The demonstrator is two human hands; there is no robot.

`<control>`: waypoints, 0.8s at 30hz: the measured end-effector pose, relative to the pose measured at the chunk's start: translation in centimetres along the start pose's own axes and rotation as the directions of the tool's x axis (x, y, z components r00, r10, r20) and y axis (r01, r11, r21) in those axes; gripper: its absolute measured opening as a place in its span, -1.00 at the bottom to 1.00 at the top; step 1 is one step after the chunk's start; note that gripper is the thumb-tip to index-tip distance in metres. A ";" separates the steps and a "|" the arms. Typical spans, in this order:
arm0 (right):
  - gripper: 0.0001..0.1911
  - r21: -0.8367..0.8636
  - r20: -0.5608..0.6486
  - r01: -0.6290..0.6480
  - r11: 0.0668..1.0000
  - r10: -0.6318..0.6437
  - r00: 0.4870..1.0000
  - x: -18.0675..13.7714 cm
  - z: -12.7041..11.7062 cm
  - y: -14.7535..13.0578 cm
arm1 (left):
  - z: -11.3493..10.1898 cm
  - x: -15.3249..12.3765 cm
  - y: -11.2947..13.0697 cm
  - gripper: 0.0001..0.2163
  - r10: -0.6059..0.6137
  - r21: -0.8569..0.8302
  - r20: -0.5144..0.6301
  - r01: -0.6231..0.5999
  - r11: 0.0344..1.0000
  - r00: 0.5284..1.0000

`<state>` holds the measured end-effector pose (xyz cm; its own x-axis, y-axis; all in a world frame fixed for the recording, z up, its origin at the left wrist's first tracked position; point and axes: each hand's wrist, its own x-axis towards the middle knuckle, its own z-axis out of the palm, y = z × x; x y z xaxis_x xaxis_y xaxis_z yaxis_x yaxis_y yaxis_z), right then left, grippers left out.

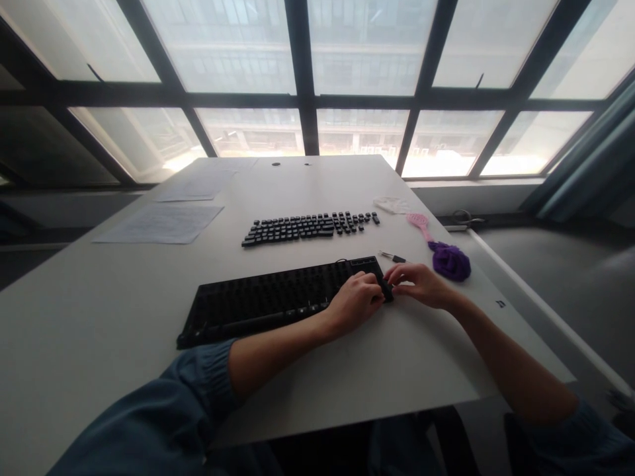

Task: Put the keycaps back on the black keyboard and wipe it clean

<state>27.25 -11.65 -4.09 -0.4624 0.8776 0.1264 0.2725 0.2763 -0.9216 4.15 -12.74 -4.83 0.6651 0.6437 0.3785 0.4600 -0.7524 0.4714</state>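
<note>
Head view: keyboard on table, judged mostly stripped; keycaps laid out at its 12 o'clock. Left hand, right hand curled at 3 o'clock end; grip, remainder cannot be told.

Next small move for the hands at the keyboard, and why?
I'd probably steady the black keyboard with the left hand while the right hand works at the keyboard's right end: both hands are gathered there, and loose keycaps lie in rows beyond it.
</note>
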 end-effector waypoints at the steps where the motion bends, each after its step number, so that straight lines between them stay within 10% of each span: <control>1: -0.81 -0.012 -0.001 0.001 1.000 -0.001 1.000 0.0 0.0 -0.1 | 0.0 0.0 0.0 -0.87 0.001 -0.006 -0.003 -0.001 1.000 1.000; 24: -0.88 -0.382 0.048 0.185 0.906 -0.180 0.982 -0.6 0.4 -1.0 | 0.1 -0.1 -0.1 -0.93 -0.024 -0.062 -0.034 0.022 0.998 0.999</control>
<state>26.93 -12.57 -3.38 -0.5442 0.7933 0.2728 0.4831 0.5622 -0.6713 4.09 -12.71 -4.99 0.6336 0.6659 0.3938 0.4370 -0.7281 0.5281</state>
